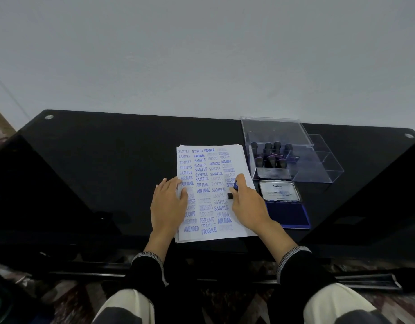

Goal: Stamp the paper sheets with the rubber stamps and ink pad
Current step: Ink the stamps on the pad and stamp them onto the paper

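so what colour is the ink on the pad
Dark blue; the open ink pad shows it best in the head view, right of the paper sheets.

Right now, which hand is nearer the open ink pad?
Right. The right hand grips a stamp just left of the ink pad; the left hand rests across the paper sheets.

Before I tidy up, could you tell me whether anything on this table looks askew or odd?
Only the top paper sheet: several imprints, like FRAGILE near its top edge, read mirrored or upside down, and some are faint.
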`<state>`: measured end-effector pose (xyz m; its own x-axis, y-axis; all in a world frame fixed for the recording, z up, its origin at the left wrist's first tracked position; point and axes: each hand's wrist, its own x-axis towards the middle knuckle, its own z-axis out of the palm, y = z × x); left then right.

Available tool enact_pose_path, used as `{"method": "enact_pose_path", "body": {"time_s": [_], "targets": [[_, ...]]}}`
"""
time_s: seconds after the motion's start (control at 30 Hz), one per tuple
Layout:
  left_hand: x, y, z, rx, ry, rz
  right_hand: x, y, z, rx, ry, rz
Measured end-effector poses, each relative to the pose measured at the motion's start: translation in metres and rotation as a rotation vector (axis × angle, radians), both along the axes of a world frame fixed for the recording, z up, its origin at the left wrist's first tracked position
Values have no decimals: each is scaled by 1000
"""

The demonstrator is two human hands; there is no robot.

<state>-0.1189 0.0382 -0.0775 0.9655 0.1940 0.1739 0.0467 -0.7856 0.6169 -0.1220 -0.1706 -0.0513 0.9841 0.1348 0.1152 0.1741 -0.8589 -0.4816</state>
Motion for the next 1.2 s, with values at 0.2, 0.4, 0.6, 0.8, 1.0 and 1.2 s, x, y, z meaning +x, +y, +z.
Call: {"method": "enact_pose_path", "body": {"time_s": [0.2,0.4,0.6,0.8,1.0,1.2], "targets": [[-2,0,1,-9,-14,-4,12,-1,14,-3,93,43],[-2,0,1,-10,-19,-7,-1,1,5,-15,-11,-4],[-2,0,1,-12,-21,-7,-5,2,4,-10,-28,-18],[-1,0,2,-26,-36,1,-4,-1,-1,85,1,-11],[1,1,2,-25,-40,1,-5,-17,16,723,-15,-336],[1,1,1,-13,-55,0,-3,-47,21,1119,-17,-569]]}}
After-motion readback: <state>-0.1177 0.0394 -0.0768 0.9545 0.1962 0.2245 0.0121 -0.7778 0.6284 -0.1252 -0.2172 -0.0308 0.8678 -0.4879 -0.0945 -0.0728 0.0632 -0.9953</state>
